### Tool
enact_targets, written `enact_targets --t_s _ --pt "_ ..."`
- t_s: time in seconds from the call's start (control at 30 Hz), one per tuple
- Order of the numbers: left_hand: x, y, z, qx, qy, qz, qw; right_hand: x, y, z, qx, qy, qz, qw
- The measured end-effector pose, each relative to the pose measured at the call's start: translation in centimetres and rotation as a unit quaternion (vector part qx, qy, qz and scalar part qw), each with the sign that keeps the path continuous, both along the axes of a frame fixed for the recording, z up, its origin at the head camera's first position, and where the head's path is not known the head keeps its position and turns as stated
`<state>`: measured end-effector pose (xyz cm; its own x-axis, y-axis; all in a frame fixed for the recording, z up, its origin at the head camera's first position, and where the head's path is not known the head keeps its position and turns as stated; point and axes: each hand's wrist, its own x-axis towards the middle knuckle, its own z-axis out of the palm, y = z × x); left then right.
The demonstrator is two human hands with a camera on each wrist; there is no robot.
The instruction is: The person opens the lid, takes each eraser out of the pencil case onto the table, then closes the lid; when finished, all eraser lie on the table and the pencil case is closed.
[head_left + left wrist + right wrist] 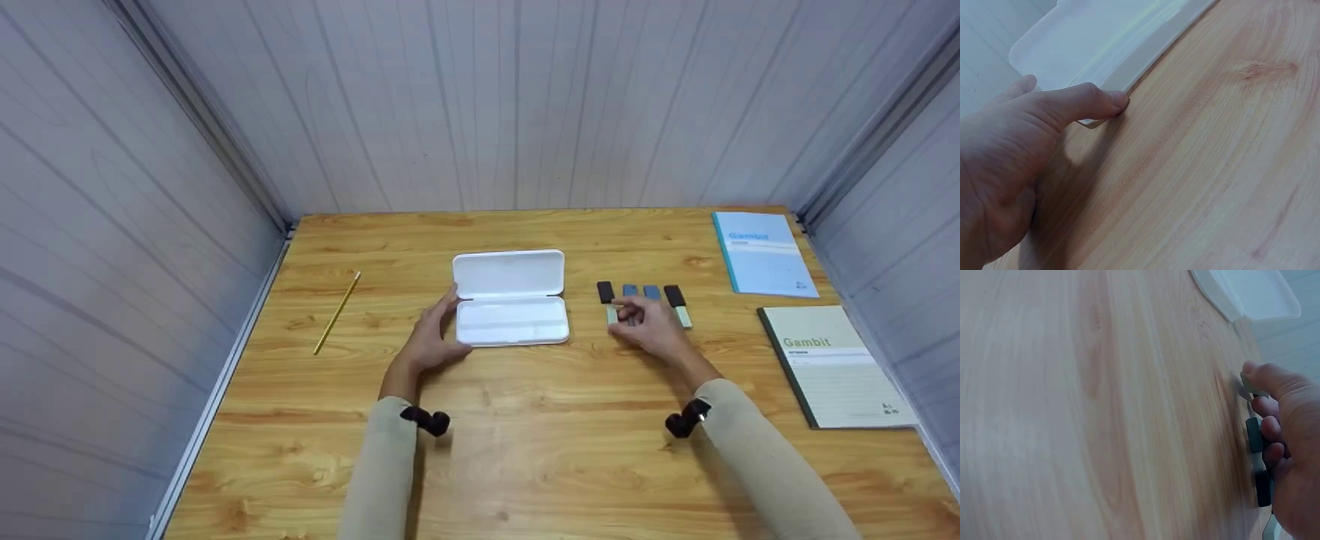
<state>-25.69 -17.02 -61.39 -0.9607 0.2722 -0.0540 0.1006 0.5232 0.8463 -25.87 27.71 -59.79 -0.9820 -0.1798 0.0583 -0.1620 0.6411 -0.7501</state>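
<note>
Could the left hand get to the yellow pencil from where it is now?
Probably yes. The left hand rests at the left end of the open white case, and only bare table lies between it and the pencil further left.

Both forearms are covered by long sleeves of a plain beige, light khaki fabric. The left sleeve and the right sleeve end at the wrists, leaving the hands bare. The fabric is smooth, without print, buttons or visible cuffs.

A small black device is mounted at each wrist, at the sleeve end. The left wrist device has a rounded, lobed shape. The right wrist device has a similar black body with a small bright spot on its upper part.

The left grip and the right grip wear no gloves, rings or watches that show.
</note>
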Motion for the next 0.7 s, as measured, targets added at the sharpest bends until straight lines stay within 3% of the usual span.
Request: enact_targets --t_s 0.3,0.5,0.7 --pt "0.0 -0.1 -0.1 0.006 0.008 -0.003 0.9999 -0.1 0.2 0.3 -0.005 -0.004 0.007 1.0" --pt "0.1 0.2 0.3 -0.003 -0.02 0.005 0.9998 -0.4 0.2 1.4 0.011 0.0 0.017 1.0" --pt "0.0 0.1 0.4 -0.009 -0.018 0.008 0.9998 -0.9 -0.5 2.1 0.023 0.003 0.029 0.999"
